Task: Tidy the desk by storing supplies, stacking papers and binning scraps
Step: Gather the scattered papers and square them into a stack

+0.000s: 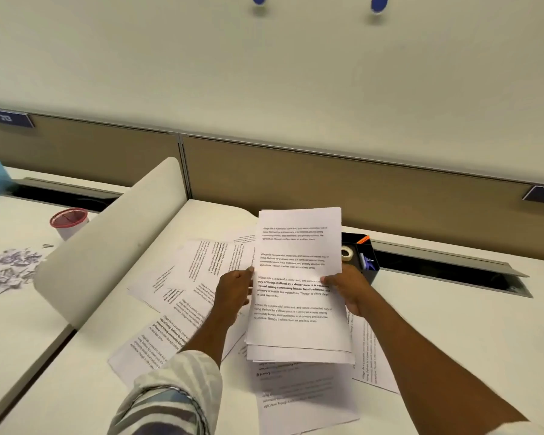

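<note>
A stack of printed sheets [299, 246] is held up above the desk by both hands. My left hand [233, 293] grips its left edge, thumb on the front. My right hand [349, 291] grips the right edge, thumb on the printed face. More loose printed papers [189, 277] lie fanned out on the white desk [453, 309] under and to the left of the stack, with others [302, 397] below it. A heap of paper scraps [7, 268] lies on the neighbouring desk at far left.
A black organiser tray [366, 262] with a tape roll [346, 253] and pens sits behind my right hand. A curved white divider [107, 243] separates the desks. A red mesh cup [69, 221] stands beyond it. Cable slots run along the back panel.
</note>
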`<state>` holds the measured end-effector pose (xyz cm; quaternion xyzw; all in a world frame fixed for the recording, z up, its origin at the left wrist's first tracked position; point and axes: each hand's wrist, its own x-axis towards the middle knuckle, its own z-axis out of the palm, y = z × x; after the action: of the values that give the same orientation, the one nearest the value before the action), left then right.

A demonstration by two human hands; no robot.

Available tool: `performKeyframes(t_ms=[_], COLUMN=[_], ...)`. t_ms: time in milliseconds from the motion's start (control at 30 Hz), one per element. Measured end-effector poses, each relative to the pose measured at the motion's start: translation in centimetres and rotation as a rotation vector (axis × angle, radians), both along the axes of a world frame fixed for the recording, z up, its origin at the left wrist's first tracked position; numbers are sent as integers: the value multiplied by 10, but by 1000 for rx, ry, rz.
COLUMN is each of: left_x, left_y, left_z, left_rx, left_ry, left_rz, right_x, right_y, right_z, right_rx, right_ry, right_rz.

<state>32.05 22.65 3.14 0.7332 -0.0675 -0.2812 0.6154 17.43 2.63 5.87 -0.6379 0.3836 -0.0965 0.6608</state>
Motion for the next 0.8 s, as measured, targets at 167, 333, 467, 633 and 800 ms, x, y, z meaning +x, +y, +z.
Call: performKeyframes(t_ms=[167, 333, 467, 633, 800], left_x=[13, 32, 48, 73, 90], left_y=[36, 66, 78, 88, 89], left_z=[-23, -35, -39, -48, -58], left_rx=[436, 738, 884, 1026, 1101], left_ry=[-358, -463, -460, -478, -381], left_rz=[2, -41, -80, -177, -305], right_x=[0, 9, 20, 35, 45], right_y=[3, 12, 22, 37, 42], right_z=[-15, -26, -33, -43, -51], right_rx=[69, 131, 179, 232, 247], right_ry=[17, 20, 1, -12, -26], right_rz=[-12, 19, 24, 26, 12])
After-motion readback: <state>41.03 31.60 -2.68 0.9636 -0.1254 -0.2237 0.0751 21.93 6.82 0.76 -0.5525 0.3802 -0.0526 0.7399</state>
